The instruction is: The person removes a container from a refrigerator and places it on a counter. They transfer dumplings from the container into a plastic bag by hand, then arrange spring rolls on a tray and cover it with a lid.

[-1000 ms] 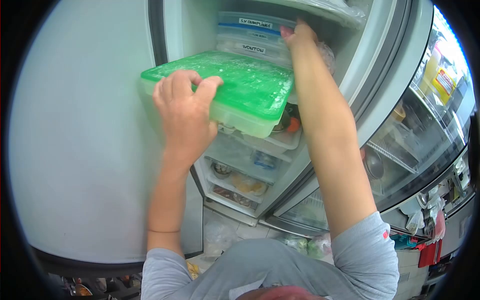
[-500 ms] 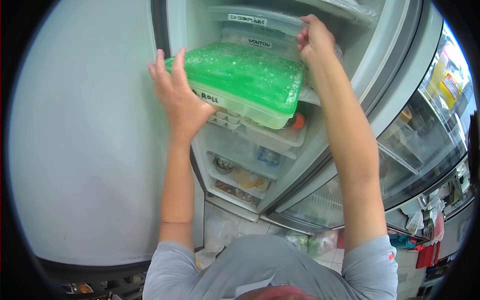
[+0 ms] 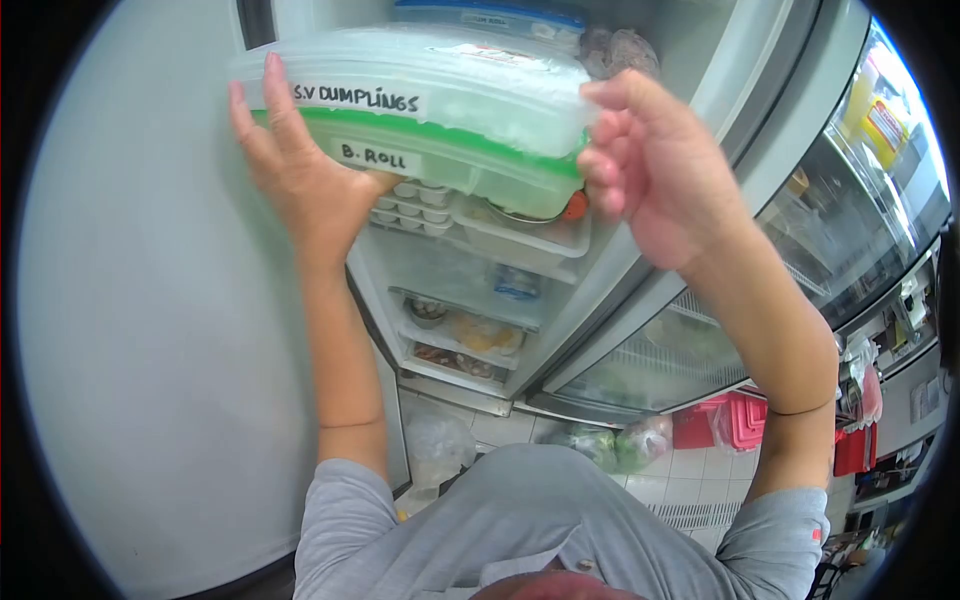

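Two stacked boxes are held in front of the freezer's upper part. On top is a clear box labelled "S.V DUMPLINGS" (image 3: 450,95); under it sits a green-lidded box labelled "B. ROLL" (image 3: 455,175). My left hand (image 3: 310,185) grips the stack at its left end, thumb beneath and fingers up along the side. My right hand (image 3: 660,165) is closed at the right end of the top box, thumb on its corner and fingers curled beside it. A blue-lidded box (image 3: 500,20) stands behind on the upper shelf.
The open freezer door (image 3: 160,300) fills the left side. Lower shelves hold white trays (image 3: 410,215), a white bin (image 3: 520,240) and a metal bowl (image 3: 425,312). A glass-door fridge (image 3: 830,230) stands right. Plastic bags (image 3: 440,445) and red crates (image 3: 740,420) are on the floor.
The dumplings box has come forward onto the green-lidded box. Both boxes and my left hand have shifted left and slightly up. My right hand has moved lower and nearer, exposing the blue-lidded box.
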{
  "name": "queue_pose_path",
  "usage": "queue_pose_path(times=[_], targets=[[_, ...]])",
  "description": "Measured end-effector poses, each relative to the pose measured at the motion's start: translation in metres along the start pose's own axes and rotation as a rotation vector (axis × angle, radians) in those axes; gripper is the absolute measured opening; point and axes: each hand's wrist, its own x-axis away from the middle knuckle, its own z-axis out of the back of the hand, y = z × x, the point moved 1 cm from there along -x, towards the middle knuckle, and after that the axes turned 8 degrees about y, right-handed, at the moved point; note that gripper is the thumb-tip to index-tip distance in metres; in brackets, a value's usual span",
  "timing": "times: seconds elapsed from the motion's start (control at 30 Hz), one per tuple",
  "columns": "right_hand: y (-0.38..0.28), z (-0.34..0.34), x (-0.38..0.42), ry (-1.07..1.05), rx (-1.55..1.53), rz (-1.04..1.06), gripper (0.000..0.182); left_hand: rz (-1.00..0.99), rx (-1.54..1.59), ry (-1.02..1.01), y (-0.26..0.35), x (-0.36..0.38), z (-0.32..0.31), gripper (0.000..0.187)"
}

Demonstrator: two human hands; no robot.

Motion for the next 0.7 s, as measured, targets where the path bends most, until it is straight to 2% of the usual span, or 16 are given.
queue_pose_path(times=[0.07, 0.17, 0.2, 0.3, 0.33, 0.43, 0.47, 0.6, 0.7], targets=[[0.005, 0.008, -0.007, -0.088, 0.058, -0.015, 0.030, -0.008, 0.044, 0.010, -0.002, 0.001, 0.000, 0.139], [0.013, 0.038, -0.025, -0.068, -0.004, 0.075, 0.037, -0.011, 0.063, 0.006, -0.005, 0.001, 0.001, 0.133], [0.023, 0.062, -0.035, -0.085, 0.084, 0.032, 0.044, -0.006, 0.060, 0.001, -0.005, 0.003, 0.002, 0.131], [0.064, 0.047, -0.017, -0.113, -0.078, -0.241, 0.073, -0.011, 0.046, 0.001, -0.005, 0.001, 0.004, 0.132], [0.074, 0.047, -0.024, -0.352, -0.199, -0.292, 0.093, -0.006, 0.042, -0.013, -0.004, 0.001, 0.005, 0.133], [0.081, 0.019, -0.023, -0.473, -0.334, -0.171, 0.081, 0.007, 0.050, -0.047, -0.003, -0.001, 0.008, 0.136], [0.080, 0.016, -0.028, -0.534, -0.402, -0.195, 0.071, 0.014, 0.066, -0.057, -0.006, 0.001, 0.010, 0.137], [0.088, 0.008, -0.030, -0.405, -0.536, -0.134, 0.063, 0.058, 0.219, -0.176, -0.029, 0.006, 0.022, 0.138], [0.091, 0.015, -0.023, -0.400, -0.573, -0.104, 0.061, 0.538, 1.004, -0.364, -0.051, 0.015, 0.030, 0.138]])
